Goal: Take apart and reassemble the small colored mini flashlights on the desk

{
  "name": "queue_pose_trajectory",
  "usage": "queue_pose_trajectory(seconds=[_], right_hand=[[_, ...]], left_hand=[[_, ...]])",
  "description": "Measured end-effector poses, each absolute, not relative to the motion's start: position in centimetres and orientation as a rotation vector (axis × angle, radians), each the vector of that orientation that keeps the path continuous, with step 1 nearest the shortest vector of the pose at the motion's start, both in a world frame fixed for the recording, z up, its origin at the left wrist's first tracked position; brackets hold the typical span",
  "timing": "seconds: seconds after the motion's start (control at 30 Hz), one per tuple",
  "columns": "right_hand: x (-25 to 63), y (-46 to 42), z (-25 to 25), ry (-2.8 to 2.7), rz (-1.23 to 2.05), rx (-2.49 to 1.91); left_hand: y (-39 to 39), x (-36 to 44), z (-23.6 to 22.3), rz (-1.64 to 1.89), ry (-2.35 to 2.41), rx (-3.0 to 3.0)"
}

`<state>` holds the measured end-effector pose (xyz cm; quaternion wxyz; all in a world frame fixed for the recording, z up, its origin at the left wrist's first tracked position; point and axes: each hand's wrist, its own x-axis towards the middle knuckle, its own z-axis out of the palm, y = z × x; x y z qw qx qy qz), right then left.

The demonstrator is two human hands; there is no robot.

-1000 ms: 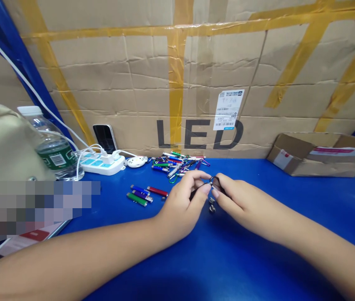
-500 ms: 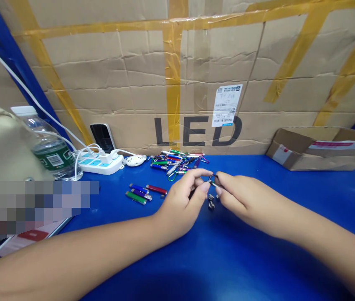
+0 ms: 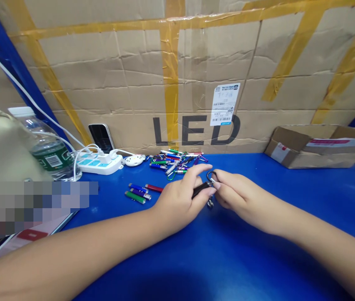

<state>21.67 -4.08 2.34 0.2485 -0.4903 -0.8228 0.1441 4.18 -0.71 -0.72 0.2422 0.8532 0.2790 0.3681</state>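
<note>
Between the thumb and fingers of my left hand (image 3: 177,196) is a slim black keychain flashlight (image 3: 200,190), its tip pointing right. My right hand (image 3: 242,192) pinches a black carabiner clip (image 3: 209,174) at that tip; the fingers partly hide where clip and flashlight meet. Small shiny metal parts (image 3: 210,204) lie on the blue table just below the hands. Left of my left hand rest a green flashlight tube (image 3: 135,197), a red one (image 3: 154,188), and blue and purple ones. Behind the hands is a pile of coloured flashlights with clips (image 3: 176,161).
A large taped cardboard box (image 3: 127,83) stands behind the blue table (image 3: 227,259). At the right is an open cardboard tray (image 3: 290,154). A power strip (image 3: 102,167), a phone (image 3: 100,137), a water bottle (image 3: 52,154) and a beige bag (image 3: 5,146) are at the left.
The black flashlight now shows more clearly between my left thumb and fingers. My right fingers have shifted slightly left and closer around the carabiner clip. The view has moved slightly.
</note>
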Motion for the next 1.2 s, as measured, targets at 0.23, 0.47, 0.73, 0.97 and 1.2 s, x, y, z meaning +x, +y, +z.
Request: queue_pose_trajectory(seconds=[0.23, 0.47, 0.73, 0.97, 1.2], right_hand=[[22.6, -4.4, 2.8, -2.381, 0.077, -1.429], [22.2, -4.6, 2.8, -2.244, 0.377, -1.240], [21.1, -4.8, 1.9, -2.002, 0.493, -1.185], [20.5, -4.9, 2.2, -1.988, 0.407, -1.212], [20.4, -4.6, 2.3, -2.011, 0.376, -1.248]], left_hand=[[-0.8, 4.0, -0.4, 0.950, 0.708, 2.429], [-0.9, 3.8, 0.8, 0.965, 0.629, 2.400], [-1.4, 4.2, 1.4, 0.977, 0.754, 2.360], [-0.8, 3.7, 1.1, 1.070, 0.879, 2.814], [-0.1, 3.1, 1.6, 0.963, 0.898, 3.115]])
